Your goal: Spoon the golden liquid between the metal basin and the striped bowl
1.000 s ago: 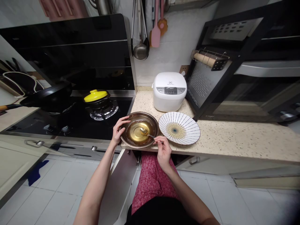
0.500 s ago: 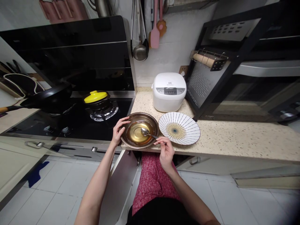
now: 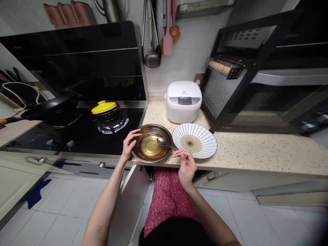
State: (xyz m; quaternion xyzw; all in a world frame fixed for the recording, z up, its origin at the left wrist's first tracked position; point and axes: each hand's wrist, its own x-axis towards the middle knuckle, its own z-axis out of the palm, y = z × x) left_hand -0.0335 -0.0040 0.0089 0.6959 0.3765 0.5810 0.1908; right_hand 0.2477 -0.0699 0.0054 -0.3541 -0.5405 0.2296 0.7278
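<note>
A round metal bowl point(image 3: 167, 154) stands at the counter's front edge, with amber-brown liquid around its shiny golden bottom. My left hand point(image 3: 128, 145) grips the bowl's left rim, fingers over the edge and thumb lower down. Between the fingertips of my right hand point(image 3: 186, 167) is the handle of a metal spoon point(image 3: 162, 141). The spoon's head is over the right half of the bowl; whether it touches the liquid I cannot tell. Just right of the bowl lies a white plate point(image 3: 202, 136) with dark radiating lines and a yellowish centre, behind my right hand.
Behind the plate stands a white rice cooker point(image 3: 183, 111). On the stove at left are a pot with a yellow lid point(image 3: 104, 107) and a black wok point(image 3: 57, 107). A cabinet door point(image 3: 133, 198) hangs open below the counter. A dark rack point(image 3: 217, 126) stands at right.
My right hand has moved a little to the right and drawn the spoon toward the bowl's right side. My left hand stays on the rim. The view has shifted slightly.
</note>
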